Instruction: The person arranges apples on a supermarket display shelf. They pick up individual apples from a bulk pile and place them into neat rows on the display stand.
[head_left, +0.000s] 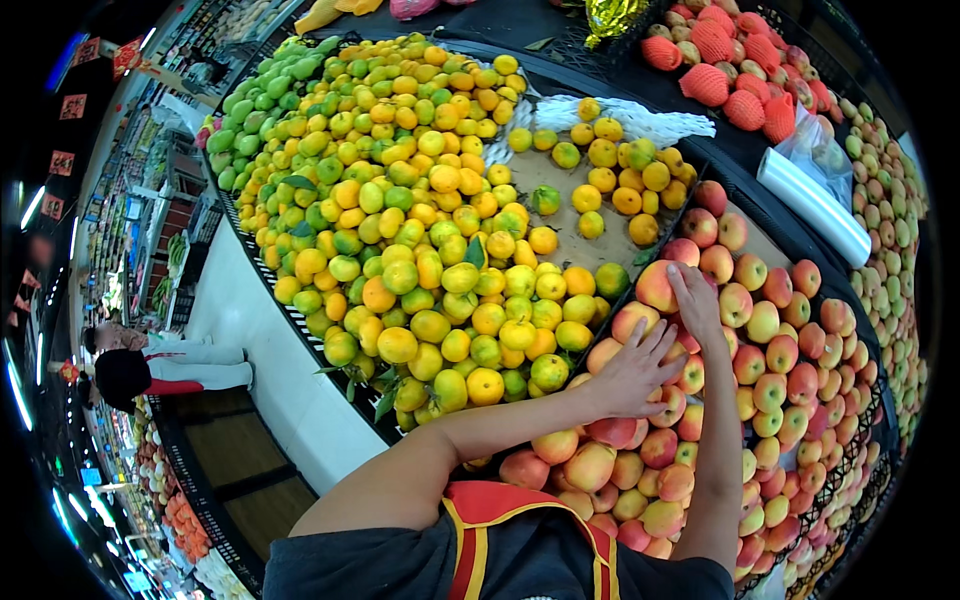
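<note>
Red and yellow apples (765, 390) lie heaped in front of me and to the right. My left hand (634, 371) rests on the pile with its fingers spread, palm down over several apples; nothing is plainly gripped. Just beyond it, my right hand (694, 300) touches a large apple (656, 286) at the pile's edge, beside the divider. Its fingertips lie on that apple's right side; the palm side is hidden, so I cannot tell whether it grips. Left of the divider is a big heap of yellow-green mandarins (420, 247), some with leaves.
Green fruit (251, 112) lies beyond the mandarins. A roll of clear plastic bags (814, 206) stands at the right, near fruit in red foam nets (727, 67). White foam netting (615, 116) lies behind the mandarins. People (172, 371) stand in the aisle at left.
</note>
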